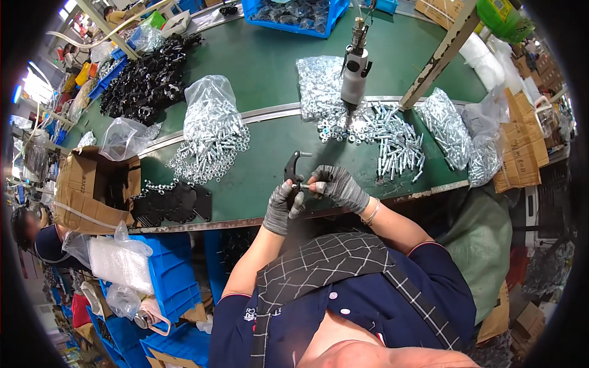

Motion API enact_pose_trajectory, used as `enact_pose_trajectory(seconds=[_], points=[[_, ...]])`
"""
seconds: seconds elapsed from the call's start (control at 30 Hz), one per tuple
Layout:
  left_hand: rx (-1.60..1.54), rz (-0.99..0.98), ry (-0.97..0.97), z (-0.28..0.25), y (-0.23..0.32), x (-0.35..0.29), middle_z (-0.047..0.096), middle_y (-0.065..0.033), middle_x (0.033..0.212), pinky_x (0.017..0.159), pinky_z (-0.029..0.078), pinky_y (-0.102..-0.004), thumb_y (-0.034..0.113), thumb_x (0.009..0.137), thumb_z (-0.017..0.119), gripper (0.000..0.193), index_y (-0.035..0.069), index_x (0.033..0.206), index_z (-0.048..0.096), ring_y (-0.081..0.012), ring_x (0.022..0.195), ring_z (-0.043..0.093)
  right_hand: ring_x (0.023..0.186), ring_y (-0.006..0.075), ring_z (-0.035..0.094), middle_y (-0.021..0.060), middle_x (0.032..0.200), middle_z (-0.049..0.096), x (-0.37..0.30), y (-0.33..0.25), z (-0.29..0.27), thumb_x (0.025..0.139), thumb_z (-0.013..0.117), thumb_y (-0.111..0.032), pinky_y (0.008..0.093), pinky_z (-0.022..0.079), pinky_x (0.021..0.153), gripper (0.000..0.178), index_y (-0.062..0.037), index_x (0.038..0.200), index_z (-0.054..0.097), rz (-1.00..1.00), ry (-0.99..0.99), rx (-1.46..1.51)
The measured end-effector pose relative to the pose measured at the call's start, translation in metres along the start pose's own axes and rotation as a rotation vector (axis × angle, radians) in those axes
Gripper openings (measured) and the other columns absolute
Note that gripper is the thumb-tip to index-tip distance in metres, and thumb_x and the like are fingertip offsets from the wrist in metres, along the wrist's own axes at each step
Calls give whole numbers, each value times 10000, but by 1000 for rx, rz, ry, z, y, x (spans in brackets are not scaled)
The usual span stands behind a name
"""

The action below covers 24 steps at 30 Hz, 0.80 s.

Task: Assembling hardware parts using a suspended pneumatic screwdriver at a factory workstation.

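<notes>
Both my hands wear grey striped gloves with bare fingertips and meet above the near edge of the green workbench [264,138]. In my left hand [280,210] is a black curved bracket [290,170], held upright, with a thin metal pin sticking out at its top. My right hand [339,187] pinches a small silver bolt [305,186] against the bracket's lower part; whether it sits in a hole is too small to tell. Beyond my right hand lies a pile of silver threaded bolts [399,144]. Left of my left hand, flat black plates [178,203] lie on the bench beside some nuts.
A white powered screwdriver [354,80] hangs above nuts spilling from a bag [319,86]. Another bag of nuts [211,110] lies left. Black parts [147,80] are heaped far left. A cardboard box [92,190] stands at the left edge, a painted post [438,55] at right.
</notes>
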<state>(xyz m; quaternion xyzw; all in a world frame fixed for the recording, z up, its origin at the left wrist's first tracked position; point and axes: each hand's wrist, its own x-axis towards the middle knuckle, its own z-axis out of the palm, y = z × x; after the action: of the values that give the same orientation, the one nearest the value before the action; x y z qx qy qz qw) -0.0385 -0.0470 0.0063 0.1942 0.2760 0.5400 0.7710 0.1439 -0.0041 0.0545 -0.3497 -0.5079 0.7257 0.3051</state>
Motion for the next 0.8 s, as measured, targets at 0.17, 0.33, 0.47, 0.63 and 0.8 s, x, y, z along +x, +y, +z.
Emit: enact_pose_trajectory(seconds=[0.17,0.33,0.47,0.63,0.8], points=[[-325,-100,-18,8,-4,0,553,-30,657,352,354,-203,293,904,512,277,56,1047,528,-102,377,445,673,81,558,24,752,607,1,8,3,815,613,-57,230,469,620,87,-3,882,597,-283,128,-302],[-285,-107,-113,9,-6,3,553,-47,621,337,341,-214,333,903,505,303,58,1028,526,-117,337,409,714,83,565,29,771,614,-5,-2,3,811,604,-23,233,477,656,78,9,874,572,-158,106,-183],[-239,-131,-116,8,-5,4,558,-58,616,347,353,-214,339,899,511,316,57,1040,526,-121,327,402,737,83,565,23,795,617,-3,-2,-7,817,603,-30,230,475,681,85,3,889,572,-197,63,-178],[-241,-176,-91,14,-11,4,585,-67,651,369,380,-218,336,893,522,321,58,1055,523,-125,364,449,760,86,570,17,817,625,2,11,-23,823,611,-66,236,476,696,95,-17,900,585,-175,2,-116],[-138,-163,24,17,-7,14,642,-117,732,383,452,-229,334,874,549,356,18,1037,550,-159,486,584,780,118,591,57,815,628,-4,6,-17,815,616,-89,260,482,696,101,-28,892,594,-173,102,59]])
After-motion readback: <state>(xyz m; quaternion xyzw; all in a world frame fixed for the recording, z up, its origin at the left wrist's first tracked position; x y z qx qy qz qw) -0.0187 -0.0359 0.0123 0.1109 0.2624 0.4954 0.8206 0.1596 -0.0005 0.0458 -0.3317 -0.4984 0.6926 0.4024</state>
